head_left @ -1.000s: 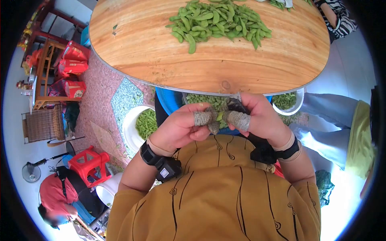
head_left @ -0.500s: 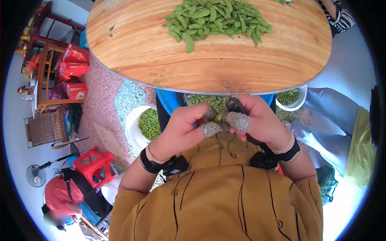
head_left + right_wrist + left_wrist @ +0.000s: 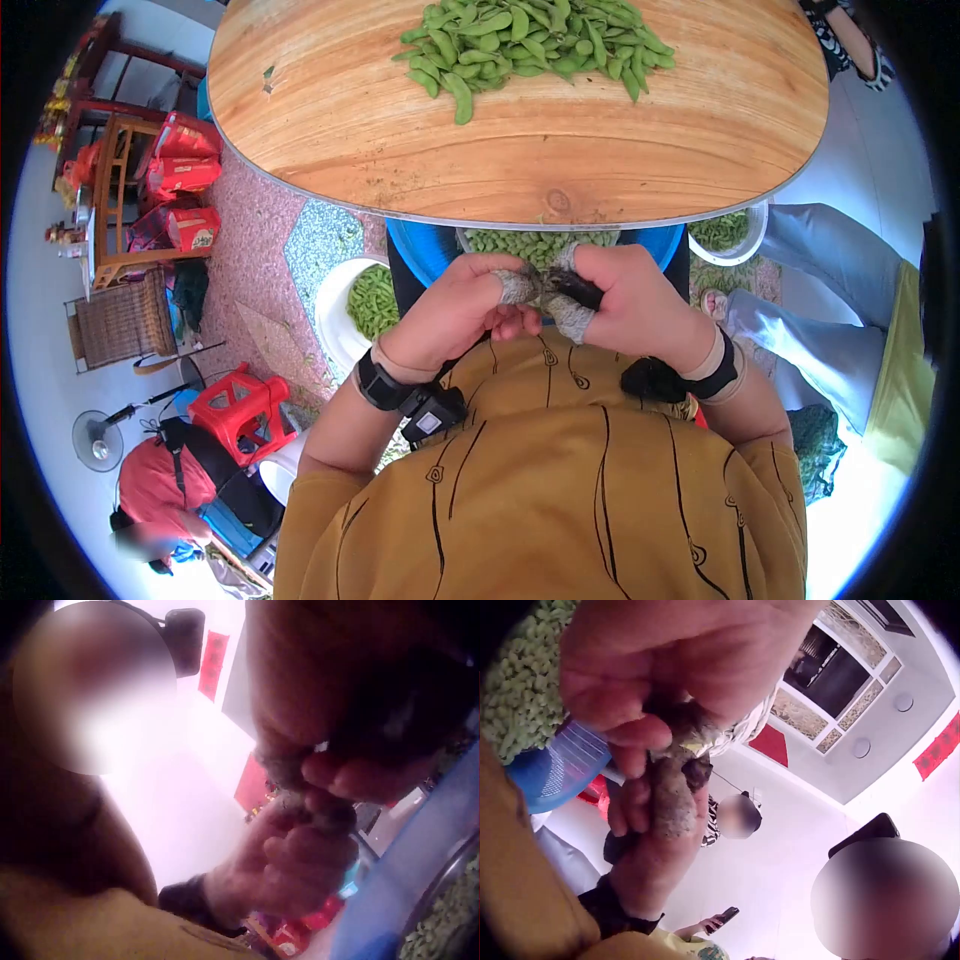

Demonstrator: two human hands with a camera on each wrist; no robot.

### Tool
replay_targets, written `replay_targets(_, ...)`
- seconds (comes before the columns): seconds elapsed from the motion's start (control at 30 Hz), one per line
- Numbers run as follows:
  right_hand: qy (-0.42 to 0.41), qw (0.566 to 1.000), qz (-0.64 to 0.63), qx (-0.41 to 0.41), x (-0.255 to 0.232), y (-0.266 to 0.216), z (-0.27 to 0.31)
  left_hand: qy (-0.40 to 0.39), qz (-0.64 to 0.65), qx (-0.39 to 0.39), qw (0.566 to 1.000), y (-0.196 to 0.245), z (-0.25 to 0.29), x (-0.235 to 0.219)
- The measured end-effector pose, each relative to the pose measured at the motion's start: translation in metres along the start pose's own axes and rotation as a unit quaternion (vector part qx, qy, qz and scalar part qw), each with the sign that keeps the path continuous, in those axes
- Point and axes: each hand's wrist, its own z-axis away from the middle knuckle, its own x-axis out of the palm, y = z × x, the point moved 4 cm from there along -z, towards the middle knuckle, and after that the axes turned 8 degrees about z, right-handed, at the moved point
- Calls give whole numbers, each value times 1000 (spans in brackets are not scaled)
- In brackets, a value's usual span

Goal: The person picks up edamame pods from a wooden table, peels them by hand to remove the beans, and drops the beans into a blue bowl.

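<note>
Both hands meet in front of the torso, just below the table edge in the head view. My left hand has grey tape on its fingers, and its thumb and fingertips pinch a small green soybean pod. My right hand grips the pod from the other side, its fingertips also taped and a dark covering by its thumb. The fingers hide most of the pod. Directly beyond the hands, shelled green beans fill a container in a blue basin. The right wrist view is dark and blurred.
A heap of soybean pods lies on the wooden table. White buckets with pods stand at left and right. A red stool is at lower left. Other people sit at left and right.
The hands have shifted slightly and the fingertips have closed in around the pod, so its green barely shows in the head view. The table appears slightly higher in view.
</note>
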Motion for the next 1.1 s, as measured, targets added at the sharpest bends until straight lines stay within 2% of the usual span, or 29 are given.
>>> replay_targets(0.07,12,987,161,1,1,0,0,4,-95,-5,995,-5,-11,-10)
replay_targets(0.2,32,990,132,50,-3,15,1,27,-90,-5,996,-9,-16,-13)
replay_targets(0.27,23,994,72,84,-5,25,6,67,-199,16,978,-2,-15,-13)
replay_targets(0.3,23,993,74,85,-9,23,9,64,-197,16,978,-6,-17,-19)
replay_targets(0.33,17,987,116,107,-13,18,12,31,-371,148,916,-2,-19,-24)
replay_targets(0.37,11,979,159,124,-18,16,14,-1,-526,278,804,2,-18,-21)
replay_targets(0.4,12,979,167,115,-22,15,18,-6,-534,246,809,3,-14,-18)
replay_targets(0.43,25,976,180,118,-27,16,27,-1,-536,259,803,10,-10,-13)
replay_targets(0.5,53,972,182,141,-43,18,46,20,-713,193,673,13,-3,-9)
replay_targets(0.53,67,970,171,162,-54,19,57,9,-715,266,646,14,1,-10)
replay_targets(0.57,90,960,186,191,-67,23,70,15,-716,272,643,23,6,-5)
replay_targets(0.6,114,948,200,221,-82,29,83,-27,-666,224,711,29,13,6)
replay_targets(0.63,151,926,252,238,-99,32,96,-70,-608,172,772,34,19,17)
replay_targets(0.67,197,880,359,242,-117,61,118,-76,-607,272,743,47,27,31)
replay_targets(0.7,195,880,361,240,-129,63,123,-74,-605,275,743,56,30,42)
replay_targets(0.77,236,711,569,340,-150,61,135,104,-670,374,633,85,33,55)
replay_targets(0.8,237,711,570,336,-151,62,137,107,-669,376,632,92,24,57)
replay_targets(0.87,255,752,524,310,-149,68,141,304,-675,444,505,112,12,55)
replay_targets(0.9,257,753,523,306,-143,65,137,306,-676,446,501,115,4,53)
replay_targets(0.97,233,824,444,264,-120,57,122,341,-720,353,491,116,-15,41)
replay_targets(1.0,202,821,466,261,-114,59,121,342,-720,356,487,115,-18,39)
replay_targets(1.03,206,821,465,259,-109,53,116,343,-708,353,507,115,-21,35)
replay_targets(1.07,211,850,424,233,-100,43,108,343,-696,350,526,116,-23,33)
replay_targets(1.1,215,875,381,207,-92,35,102,341,-698,353,522,116,-23,31)
